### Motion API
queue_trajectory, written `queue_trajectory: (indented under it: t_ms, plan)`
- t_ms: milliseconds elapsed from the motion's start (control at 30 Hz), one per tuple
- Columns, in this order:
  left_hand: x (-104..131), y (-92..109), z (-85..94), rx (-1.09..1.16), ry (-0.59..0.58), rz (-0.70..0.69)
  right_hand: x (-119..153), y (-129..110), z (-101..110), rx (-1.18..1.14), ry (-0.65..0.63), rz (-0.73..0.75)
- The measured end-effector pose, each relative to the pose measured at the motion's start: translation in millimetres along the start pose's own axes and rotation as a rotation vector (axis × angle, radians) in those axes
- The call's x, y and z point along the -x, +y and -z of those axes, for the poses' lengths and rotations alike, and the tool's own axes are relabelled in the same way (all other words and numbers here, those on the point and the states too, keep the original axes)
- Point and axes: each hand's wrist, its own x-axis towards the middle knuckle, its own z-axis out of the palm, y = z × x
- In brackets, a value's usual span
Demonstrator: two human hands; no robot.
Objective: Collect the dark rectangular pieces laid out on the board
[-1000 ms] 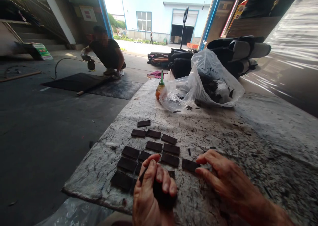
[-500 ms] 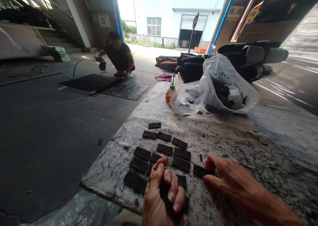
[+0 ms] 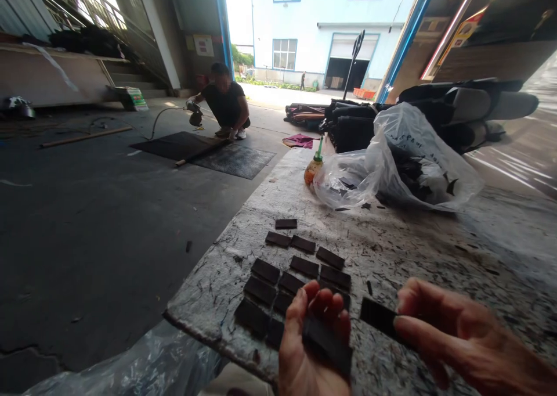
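My left hand (image 3: 296, 355) is palm up at the near edge of the table, its fingers curled about a dark rectangular piece (image 3: 328, 345) in the palm; whether more lie beneath it is hidden. To its right, my right hand (image 3: 452, 329) pinches another dark rectangular piece (image 3: 378, 316) by one end, between thumb and fingers. Several like rectangular pieces (image 3: 260, 290) lie flat in loose rows on the table, beyond and left of my left hand, which covers some of them.
The pale table (image 3: 209, 280) is strewn with dark scraps. A bottle with green nozzle (image 3: 313, 169) stands by a clear plastic bag (image 3: 435, 158) of dark offcuts. Black rolls (image 3: 348, 126) lie behind. A person (image 3: 224, 103) squats beside a dark sheet (image 3: 178, 146) on the floor.
My left fingers have loosened from over the palm, baring the dark piece there. My right hand has picked up a piece from the table. The view has shifted slightly left.
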Motion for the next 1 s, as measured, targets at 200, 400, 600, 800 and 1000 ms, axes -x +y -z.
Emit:
queue_trajectory:
  t_ms: [200, 400, 600, 800, 1000]
  plan:
    - [-10.8, -6.3, 14.4, 0.069, -0.127, 0.237, -19.6, -16.5, -13.9, 0.331, 0.111, 0.211]
    - [-24.9, -3.2, 30.9, -0.033, -0.328, 0.286, -88.1, -21.1, -14.9, 0.762, 0.266, 0.43]
    - [-20.0, -6.8, 27.8, -0.059, -0.463, 0.2, -112.2, -27.1, -19.9, 0.811, 0.147, 0.364]
    - [-15.7, -7.9, 26.0, -0.063, -0.427, 0.136, -109.7, -41.1, -18.6, 0.776, 0.075, 0.295]
    - [-22.2, -4.1, 31.6, -0.1, -0.549, 0.17, -111.8, -38.4, -18.4, 0.711, 0.053, 0.318]
